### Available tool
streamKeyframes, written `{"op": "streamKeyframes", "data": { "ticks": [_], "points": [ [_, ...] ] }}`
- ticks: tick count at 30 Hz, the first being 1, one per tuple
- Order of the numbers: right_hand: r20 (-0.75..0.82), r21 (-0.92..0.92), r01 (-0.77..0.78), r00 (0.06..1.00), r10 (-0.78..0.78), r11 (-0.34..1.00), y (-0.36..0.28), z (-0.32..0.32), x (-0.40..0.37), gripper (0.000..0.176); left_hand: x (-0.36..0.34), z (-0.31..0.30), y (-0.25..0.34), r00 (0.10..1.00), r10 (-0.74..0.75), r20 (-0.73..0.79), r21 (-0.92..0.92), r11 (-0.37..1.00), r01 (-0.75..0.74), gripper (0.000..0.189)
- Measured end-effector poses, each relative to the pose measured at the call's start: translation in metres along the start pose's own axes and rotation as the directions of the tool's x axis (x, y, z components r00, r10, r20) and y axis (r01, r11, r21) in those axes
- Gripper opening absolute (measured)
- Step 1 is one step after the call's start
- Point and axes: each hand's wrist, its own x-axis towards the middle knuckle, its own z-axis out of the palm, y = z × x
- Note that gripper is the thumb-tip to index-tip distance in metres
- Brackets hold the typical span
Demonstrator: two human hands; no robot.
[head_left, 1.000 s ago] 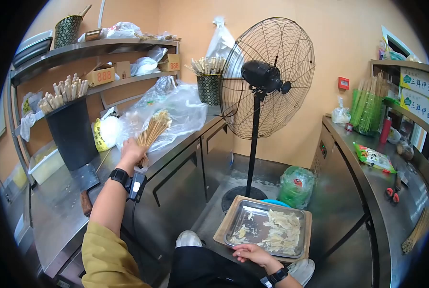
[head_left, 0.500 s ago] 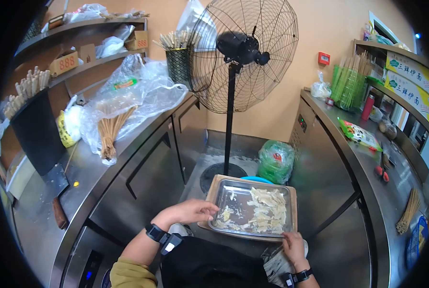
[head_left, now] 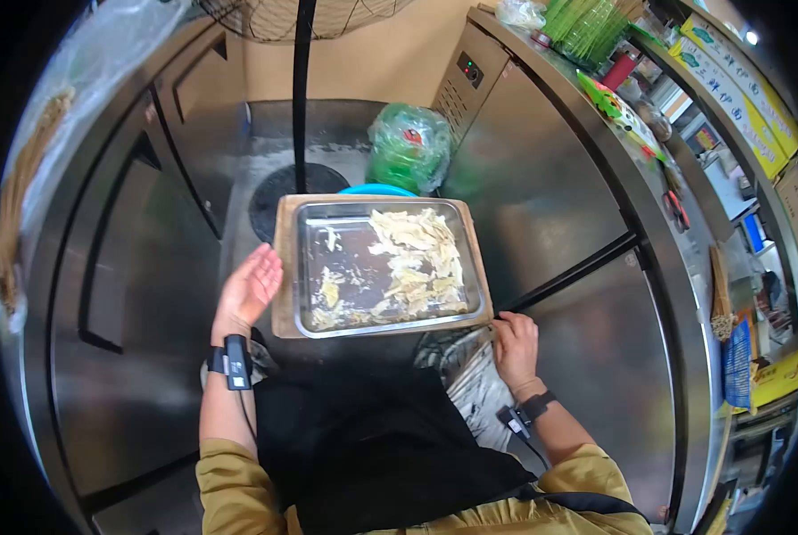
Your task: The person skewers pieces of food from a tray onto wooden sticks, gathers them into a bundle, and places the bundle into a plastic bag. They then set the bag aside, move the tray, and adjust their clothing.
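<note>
A shallow metal tray [head_left: 394,331] lies on a wooden board [head_left: 285,267] in front of my lap. Pale, flat, torn pieces of food [head_left: 421,259] cover most of the tray's right half, with smaller scraps scattered on the left. My left hand [head_left: 252,283] is raised just beside the board's left edge, palm turned up and fingers stretched, holding nothing. At the board's lower right corner, my right hand [head_left: 516,349] has its fingers bent against the wood and seems to grip it. What supports the board underneath is hidden.
Steel cabinets [head_left: 550,205] flank both sides. Behind the board are a black fan stand [head_left: 301,107], a blue basin's rim [head_left: 376,190] and a green plastic-wrapped bundle [head_left: 409,147]. Skewers [head_left: 720,285] and red-handled scissors [head_left: 675,209] lie on the right counter.
The view has tilted downward and turned right. My left hand has turned palm up beside the board's left edge. My right hand stays by the lower right corner.
</note>
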Motion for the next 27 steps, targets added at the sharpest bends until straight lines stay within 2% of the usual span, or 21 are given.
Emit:
{"op": "streamKeyframes", "data": {
  "ticks": [3, 5, 9, 14, 19, 22, 25, 27],
  "points": [
    [0.097, -0.045, 0.072, 0.993, -0.067, 0.996, -0.008, 0.003, 0.011, 0.031, 0.022, -0.003, 0.004, 1.0, -0.005, -0.027, -0.111, 0.994, 0.002, 0.025],
    [0.145, -0.041, 0.093, 0.986, -0.086, 0.995, -0.011, 0.008, 0.016, 0.03, 0.035, -0.006, 0.004, 0.997, 0.057, -0.046, -0.091, 0.994, -0.062, 0.026],
    [0.226, -0.069, 0.087, 0.972, -0.069, 0.994, -0.019, 0.012, 0.024, 0.029, 0.055, -0.021, 0.002, 0.989, 0.07, -0.13, -0.113, 0.99, -0.084, 0.028],
    [0.246, -0.088, 0.055, 0.969, -0.032, 0.995, -0.021, 0.016, 0.024, 0.028, 0.064, -0.021, -0.004, 0.972, 0.133, -0.193, -0.044, 0.989, -0.144, 0.029],
    [0.161, -0.103, 0.015, 0.987, 0.002, 0.995, -0.021, 0.01, 0.021, 0.028, 0.085, -0.05, -0.018, 0.989, 0.075, -0.126, -0.075, 0.994, -0.085, 0.032],
    [0.05, -0.119, -0.047, 0.997, 0.053, 0.992, -0.012, 0.009, 0.011, 0.026, 0.094, -0.064, -0.024, 0.985, 0.053, -0.162, -0.091, 0.993, -0.068, 0.032],
    [-0.094, -0.078, -0.228, 0.971, 0.22, 0.971, -0.012, 0.002, -0.002, 0.025, 0.097, -0.073, -0.023, 0.978, 0.023, -0.208, -0.116, 0.992, -0.048, 0.03],
    [-0.128, -0.06, -0.401, 0.911, 0.391, 0.914, -0.012, -0.003, -0.017, 0.025, 0.104, -0.089, -0.024, 0.973, 0.032, -0.23, -0.112, 0.992, -0.06, 0.029]
  ]
}}
